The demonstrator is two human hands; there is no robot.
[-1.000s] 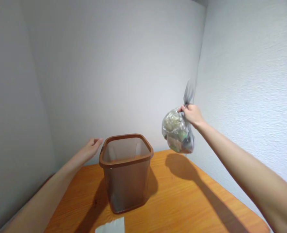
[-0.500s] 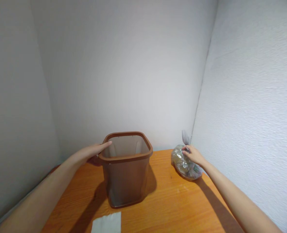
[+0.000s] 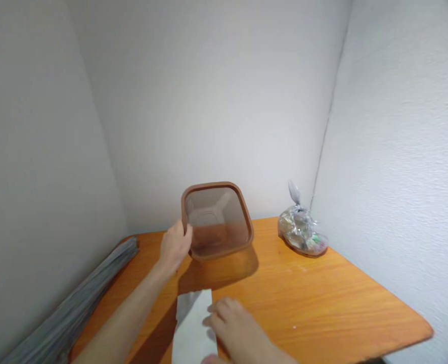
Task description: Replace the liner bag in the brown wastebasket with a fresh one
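A brown plastic waste bin (image 3: 216, 248) tilts towards me, so its hollow inside shows. My left hand (image 3: 176, 245) grips the left side of its rim, thumb over the edge. Near the front of the table lies a white paper towel (image 3: 191, 328). Over its right edge is my right hand (image 3: 233, 326), slightly blurred, with fingers and thumb apart. Whether its fingertips touch the paper, I cannot tell. Well to the right stands a knotted clear plastic bag (image 3: 300, 230) with rubbish-like contents, away from both hands.
The orange wooden table (image 3: 303, 293) ends at a rounded corner on the right. A bundled grey plastic sheet or bag (image 3: 98, 275) runs along its left edge. Pale walls close in behind and on both sides.
My right hand has let go of the knotted bag and come down to the paper towel. The bin has tipped towards me in my left hand. My view has dropped lower.
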